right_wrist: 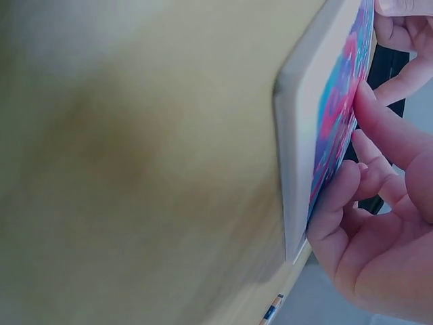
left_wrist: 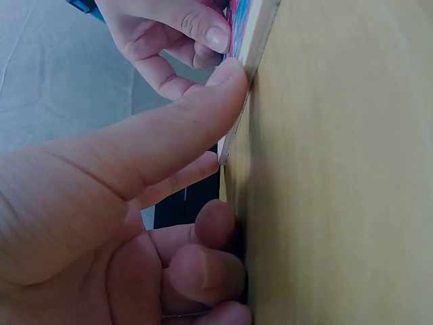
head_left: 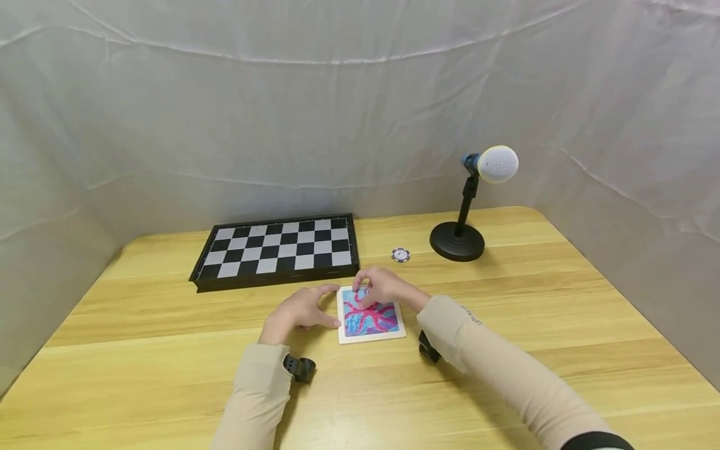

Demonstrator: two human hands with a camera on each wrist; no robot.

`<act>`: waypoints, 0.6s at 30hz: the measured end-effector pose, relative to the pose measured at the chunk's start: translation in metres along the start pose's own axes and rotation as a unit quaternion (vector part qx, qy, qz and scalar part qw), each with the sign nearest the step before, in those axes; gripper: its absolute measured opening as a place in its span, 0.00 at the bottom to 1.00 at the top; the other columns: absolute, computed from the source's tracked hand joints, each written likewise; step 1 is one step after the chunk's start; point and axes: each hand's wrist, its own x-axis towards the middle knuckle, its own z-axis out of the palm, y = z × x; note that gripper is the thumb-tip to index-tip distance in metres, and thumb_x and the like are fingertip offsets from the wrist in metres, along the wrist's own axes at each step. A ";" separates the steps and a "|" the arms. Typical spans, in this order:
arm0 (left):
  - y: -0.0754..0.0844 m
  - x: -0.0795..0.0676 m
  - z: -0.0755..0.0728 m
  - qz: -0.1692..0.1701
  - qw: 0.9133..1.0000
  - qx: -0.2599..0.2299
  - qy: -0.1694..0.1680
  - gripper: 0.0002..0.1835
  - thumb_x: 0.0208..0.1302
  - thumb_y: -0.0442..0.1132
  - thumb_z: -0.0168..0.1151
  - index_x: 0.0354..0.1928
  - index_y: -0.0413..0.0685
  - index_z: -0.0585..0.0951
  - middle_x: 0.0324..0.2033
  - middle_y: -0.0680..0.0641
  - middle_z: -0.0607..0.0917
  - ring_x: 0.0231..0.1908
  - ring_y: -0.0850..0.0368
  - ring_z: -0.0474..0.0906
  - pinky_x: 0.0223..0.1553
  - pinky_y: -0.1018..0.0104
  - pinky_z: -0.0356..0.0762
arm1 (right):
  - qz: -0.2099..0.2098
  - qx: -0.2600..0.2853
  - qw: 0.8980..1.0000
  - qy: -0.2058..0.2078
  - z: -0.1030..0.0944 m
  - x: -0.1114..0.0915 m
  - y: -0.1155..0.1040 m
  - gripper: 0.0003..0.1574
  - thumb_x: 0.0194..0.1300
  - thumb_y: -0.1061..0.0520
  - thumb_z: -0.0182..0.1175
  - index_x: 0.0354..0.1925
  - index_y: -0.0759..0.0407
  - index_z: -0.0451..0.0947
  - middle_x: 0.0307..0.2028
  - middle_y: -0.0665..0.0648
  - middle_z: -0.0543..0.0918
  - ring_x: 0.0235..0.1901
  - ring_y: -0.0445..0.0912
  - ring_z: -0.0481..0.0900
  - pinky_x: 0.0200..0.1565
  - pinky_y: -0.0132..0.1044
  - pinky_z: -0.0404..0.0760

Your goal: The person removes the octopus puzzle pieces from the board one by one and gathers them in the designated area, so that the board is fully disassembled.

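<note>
A square picture board with a white rim lies flat on the table; its picture is a pink, many-armed shape on blue and purple. My left hand is at the board's left side. Its thumb touches the rim in the left wrist view and its forefinger reaches the far left corner, while the other fingers bend loosely beneath. Over the picture's far part, my right hand rests bent fingers and thumb on the surface. Whether it pinches a loose piece there is hidden.
Behind the hands on the left lies a black-and-white chessboard box. A poker chip lies beyond the picture board. At the back right, a microphone sits on a black round-based stand. Pale cloth surrounds the wooden table.
</note>
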 end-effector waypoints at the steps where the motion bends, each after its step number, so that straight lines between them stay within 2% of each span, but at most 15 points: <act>1: 0.000 0.000 0.000 0.001 1.000 0.002 0.001 0.40 0.47 0.44 0.70 0.64 0.54 0.64 0.51 0.40 0.70 0.10 0.60 0.60 0.14 0.70 0.65 | 0.001 0.000 1.000 0.000 0.000 0.000 0.000 0.14 0.49 0.61 0.68 0.35 0.55 0.75 0.24 0.54 0.71 0.21 0.43 0.67 0.23 0.29 0.68; 12: 0.002 0.000 0.000 -0.004 1.000 0.007 0.000 0.40 0.47 0.45 0.70 0.64 0.55 0.64 0.49 0.41 0.71 0.09 0.60 0.59 0.14 0.70 0.64 | -0.009 -0.003 1.000 0.018 0.001 -0.001 0.001 0.15 0.48 0.61 0.68 0.35 0.55 0.74 0.32 0.53 0.72 0.32 0.45 0.70 0.33 0.34 0.72; 18: 0.002 -0.001 0.000 -0.007 1.000 0.006 0.000 0.40 0.47 0.45 0.70 0.64 0.55 0.64 0.50 0.40 0.71 0.09 0.60 0.60 0.14 0.70 0.63 | -0.039 -0.016 0.999 0.031 0.002 -0.001 0.001 0.18 0.46 0.62 0.69 0.34 0.53 0.71 0.32 0.51 0.72 0.34 0.44 0.70 0.37 0.36 0.71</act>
